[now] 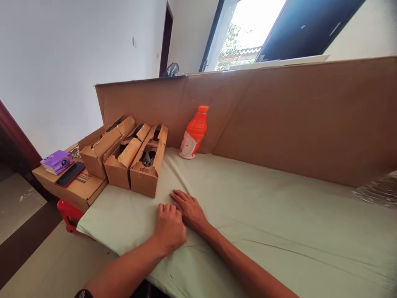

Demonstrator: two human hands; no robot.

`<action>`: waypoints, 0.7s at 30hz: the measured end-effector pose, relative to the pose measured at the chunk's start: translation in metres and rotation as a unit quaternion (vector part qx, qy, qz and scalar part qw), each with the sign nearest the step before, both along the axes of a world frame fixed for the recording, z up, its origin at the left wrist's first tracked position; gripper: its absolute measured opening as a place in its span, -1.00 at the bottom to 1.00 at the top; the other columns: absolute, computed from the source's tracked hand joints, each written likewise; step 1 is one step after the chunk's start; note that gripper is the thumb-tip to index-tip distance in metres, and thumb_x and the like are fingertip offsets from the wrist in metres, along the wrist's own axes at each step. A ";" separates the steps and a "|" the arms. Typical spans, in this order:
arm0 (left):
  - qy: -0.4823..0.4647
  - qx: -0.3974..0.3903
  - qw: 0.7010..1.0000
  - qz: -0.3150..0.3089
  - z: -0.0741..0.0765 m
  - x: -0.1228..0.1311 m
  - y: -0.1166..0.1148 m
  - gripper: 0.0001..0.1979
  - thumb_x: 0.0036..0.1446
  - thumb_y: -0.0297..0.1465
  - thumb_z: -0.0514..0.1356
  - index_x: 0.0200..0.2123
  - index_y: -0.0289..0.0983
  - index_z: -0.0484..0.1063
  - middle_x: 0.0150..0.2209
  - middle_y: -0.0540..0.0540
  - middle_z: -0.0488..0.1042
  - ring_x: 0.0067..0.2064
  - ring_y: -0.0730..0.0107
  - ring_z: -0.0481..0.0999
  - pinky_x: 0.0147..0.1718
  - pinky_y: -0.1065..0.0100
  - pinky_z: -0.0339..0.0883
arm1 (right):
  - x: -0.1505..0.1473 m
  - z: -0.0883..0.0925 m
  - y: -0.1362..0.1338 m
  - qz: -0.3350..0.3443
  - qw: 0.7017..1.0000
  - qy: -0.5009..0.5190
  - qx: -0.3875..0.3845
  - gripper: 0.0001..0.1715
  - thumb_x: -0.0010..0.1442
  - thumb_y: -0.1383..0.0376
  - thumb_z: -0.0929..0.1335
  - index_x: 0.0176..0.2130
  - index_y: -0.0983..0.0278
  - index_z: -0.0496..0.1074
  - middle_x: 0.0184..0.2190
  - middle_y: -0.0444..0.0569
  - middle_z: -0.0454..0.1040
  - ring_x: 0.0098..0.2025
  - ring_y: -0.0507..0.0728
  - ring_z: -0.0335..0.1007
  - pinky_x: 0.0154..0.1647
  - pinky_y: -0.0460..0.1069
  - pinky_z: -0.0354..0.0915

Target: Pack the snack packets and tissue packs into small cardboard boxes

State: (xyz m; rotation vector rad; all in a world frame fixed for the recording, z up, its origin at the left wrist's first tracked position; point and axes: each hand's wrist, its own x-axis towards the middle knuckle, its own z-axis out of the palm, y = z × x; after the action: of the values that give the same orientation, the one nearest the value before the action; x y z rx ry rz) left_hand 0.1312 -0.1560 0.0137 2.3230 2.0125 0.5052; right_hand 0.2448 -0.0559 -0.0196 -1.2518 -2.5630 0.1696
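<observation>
My left hand [170, 227] rests on the green cloth [260, 207] with its fingers curled into a loose fist, and I cannot make out anything inside it. Touching its right side, my right hand [190, 209] lies palm down on the cloth, fingers stretched toward the left. Beyond both hands, an orange bottle [197, 130] with a white and orange label stands near the cardboard wall. Three narrow open cardboard boxes, the nearest one [144, 181] holding something dark and grey, sit to the left of the bottle.
A cardboard wall [294, 120] runs along the back. At the far left, a purple packet [57, 161] and a phone [70, 174] lie on a flat carton [89, 188] above a red stool [68, 213]. A blurred clear object [380, 190] is at the right edge.
</observation>
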 end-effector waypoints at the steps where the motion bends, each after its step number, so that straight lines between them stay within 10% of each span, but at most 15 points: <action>1: -0.006 -0.003 1.000 -0.015 -0.002 0.003 0.000 -0.72 0.17 -0.37 0.24 -0.07 -0.37 0.52 -0.03 -0.28 0.52 0.05 0.05 0.43 0.18 -0.01 0.26 | 0.003 -0.003 0.001 0.000 1.000 -0.004 -0.002 -0.44 0.39 0.37 0.13 0.26 0.29 0.42 0.33 0.16 0.33 0.37 0.27 0.22 0.29 0.21 0.20; 13: -0.122 -0.064 0.990 -0.041 -0.004 0.003 0.008 -0.63 0.04 -0.37 0.22 -0.09 -0.44 0.54 -0.04 -0.39 0.52 0.02 -0.11 0.43 0.15 -0.13 0.30 | 0.022 -0.020 0.013 0.010 0.993 0.113 -0.028 -0.50 0.34 0.27 0.17 0.05 0.21 0.57 0.20 0.14 0.49 0.23 0.27 0.42 0.17 0.26 0.38; 16: -0.176 -0.075 0.981 -0.033 0.001 -0.004 0.011 -0.69 0.02 -0.39 0.21 -0.16 -0.38 0.57 -0.05 -0.35 0.54 0.03 -0.11 0.45 0.13 -0.09 0.35 | 0.017 0.013 0.019 -0.002 0.973 0.229 -0.010 -0.59 0.35 0.18 0.21 -0.04 0.16 0.58 0.11 0.09 0.57 0.13 0.26 0.51 0.14 0.24 0.41; 21: -0.272 -0.078 0.959 -0.004 0.006 -0.022 0.021 -0.42 0.05 -0.42 0.17 0.19 -0.38 0.40 0.32 -0.33 0.32 0.31 -0.06 0.30 0.35 0.01 0.17 | -0.030 0.123 0.027 0.096 0.939 0.299 0.142 -0.63 0.44 0.18 0.22 0.07 0.14 0.51 0.19 0.07 0.51 0.27 0.25 0.37 0.27 0.25 0.24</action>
State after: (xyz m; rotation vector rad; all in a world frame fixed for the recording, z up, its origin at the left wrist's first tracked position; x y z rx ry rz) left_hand 0.1094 -0.1353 0.0198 1.8336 1.7066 0.8407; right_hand 0.2144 -0.0285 0.1029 -0.7010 -2.0770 0.1790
